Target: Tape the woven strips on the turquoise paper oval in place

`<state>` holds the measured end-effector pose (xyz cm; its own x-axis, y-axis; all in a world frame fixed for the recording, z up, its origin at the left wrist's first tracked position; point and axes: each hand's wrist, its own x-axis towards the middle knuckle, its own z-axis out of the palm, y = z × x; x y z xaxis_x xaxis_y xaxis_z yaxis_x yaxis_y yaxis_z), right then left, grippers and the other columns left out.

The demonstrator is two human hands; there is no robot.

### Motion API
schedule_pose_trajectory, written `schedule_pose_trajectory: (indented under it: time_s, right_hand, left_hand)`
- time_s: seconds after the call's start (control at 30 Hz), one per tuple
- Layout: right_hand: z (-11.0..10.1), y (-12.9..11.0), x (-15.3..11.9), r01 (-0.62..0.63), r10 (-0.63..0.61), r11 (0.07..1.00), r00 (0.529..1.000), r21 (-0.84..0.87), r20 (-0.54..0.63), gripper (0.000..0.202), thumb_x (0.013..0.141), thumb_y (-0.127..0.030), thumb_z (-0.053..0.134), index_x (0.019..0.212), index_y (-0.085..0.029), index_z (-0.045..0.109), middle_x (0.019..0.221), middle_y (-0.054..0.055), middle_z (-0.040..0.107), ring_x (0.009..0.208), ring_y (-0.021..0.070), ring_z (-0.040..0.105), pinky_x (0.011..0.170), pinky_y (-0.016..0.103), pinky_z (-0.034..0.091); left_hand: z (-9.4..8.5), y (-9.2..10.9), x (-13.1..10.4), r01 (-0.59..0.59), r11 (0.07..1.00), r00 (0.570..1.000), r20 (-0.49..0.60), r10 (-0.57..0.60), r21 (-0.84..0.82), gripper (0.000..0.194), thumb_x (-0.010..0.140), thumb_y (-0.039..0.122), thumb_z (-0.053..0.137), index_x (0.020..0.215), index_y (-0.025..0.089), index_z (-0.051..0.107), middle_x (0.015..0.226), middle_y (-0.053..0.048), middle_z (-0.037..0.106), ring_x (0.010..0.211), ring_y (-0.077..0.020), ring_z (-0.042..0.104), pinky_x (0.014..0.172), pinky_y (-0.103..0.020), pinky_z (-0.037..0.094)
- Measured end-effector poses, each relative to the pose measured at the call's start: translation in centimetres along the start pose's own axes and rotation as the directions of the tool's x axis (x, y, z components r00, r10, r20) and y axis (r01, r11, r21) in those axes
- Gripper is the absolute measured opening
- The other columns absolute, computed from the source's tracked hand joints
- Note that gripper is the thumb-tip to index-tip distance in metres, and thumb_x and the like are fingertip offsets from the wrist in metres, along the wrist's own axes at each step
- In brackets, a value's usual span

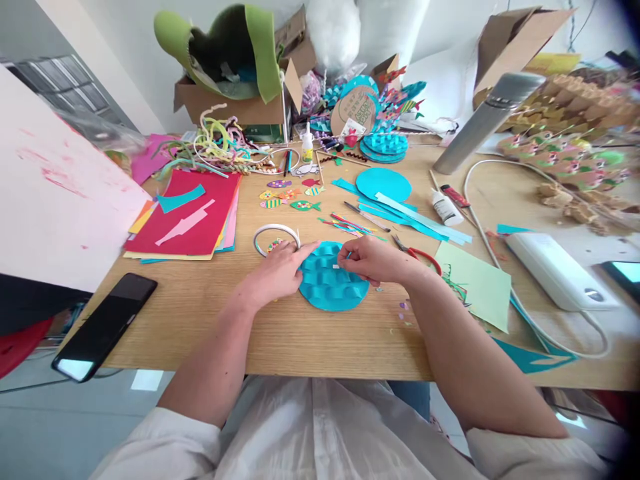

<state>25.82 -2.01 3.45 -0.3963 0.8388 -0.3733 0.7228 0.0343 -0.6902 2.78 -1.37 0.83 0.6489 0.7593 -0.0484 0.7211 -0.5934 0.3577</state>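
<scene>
A round blue paper disc (334,298) with rows of raised, curled paper strips lies on the table in front of me. My left hand (281,270) rests at its left edge, index finger stretched out over the upper rim and fingers apart. Over the disc's right part, my right hand (367,259) is pinched at the fingertips beside a small white piece (336,267); whether the fingers grip that piece is too small to tell. A white ring of tape (257,241) stands just left of the disc, with small coloured pieces inside it.
Paper fish (305,206) and thin coloured strips (350,223) lie beyond the disc. Red-handled scissors (425,259) and green paper (475,283) are at right, near a white power strip (560,270) with its cable. Stacked red paper (180,223) and a phone (105,323) are at left.
</scene>
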Motion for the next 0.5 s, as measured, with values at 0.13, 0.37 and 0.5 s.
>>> schedule_pose_trajectory:
  time_s: [0.13, 0.37, 0.5]
  right_hand:
    - [0.3, 0.0, 0.2, 0.001, -0.001, 1.0, 1.0, -0.031, 0.001, 0.008, 0.078, -0.022, 0.052, 0.08, -0.019, 0.059, 0.044, -0.006, 0.055, 0.033, 0.0113, 0.053, 0.037, 0.019, 0.039]
    - [1.0, -0.8, 0.5, 0.03, -0.035, 0.963, 0.999, -0.27, -0.014, 0.015, 0.081, -0.02, 0.048, 0.08, -0.017, 0.062, 0.047, -0.003, 0.061, 0.036, 0.0086, 0.053, 0.046, 0.018, 0.039]
    - [1.1, -1.0, 0.5, 0.043, -0.055, 0.937, 0.998, -0.347, -0.024, 0.019, 0.083, -0.02, 0.046, 0.079, -0.017, 0.064, 0.047, -0.002, 0.063, 0.037, 0.0085, 0.053, 0.05, 0.019, 0.038]
  left_hand:
    - [-0.1, 0.1, 0.1, -0.002, 1.0, 1.0, 0.006, 0.002, 0.016, 0.071, 0.083, 0.007, 0.046, 0.151, 0.021, 0.031, 0.129, -0.014, 0.059, 0.124, -0.0281, 0.051, 0.104, -0.044, 0.041]
    - [-0.1, 0.2, 0.0, -0.004, 1.0, 1.0, -0.02, 0.004, 0.031, 0.071, 0.082, 0.006, 0.047, 0.15, 0.023, 0.034, 0.124, -0.012, 0.06, 0.119, -0.0267, 0.053, 0.101, -0.041, 0.043]
    - [0.0, 0.1, 0.0, -0.024, 0.999, 1.0, -0.02, 0.024, 0.026, 0.071, 0.082, 0.006, 0.047, 0.15, 0.023, 0.034, 0.127, -0.012, 0.06, 0.12, -0.0271, 0.052, 0.103, -0.042, 0.042]
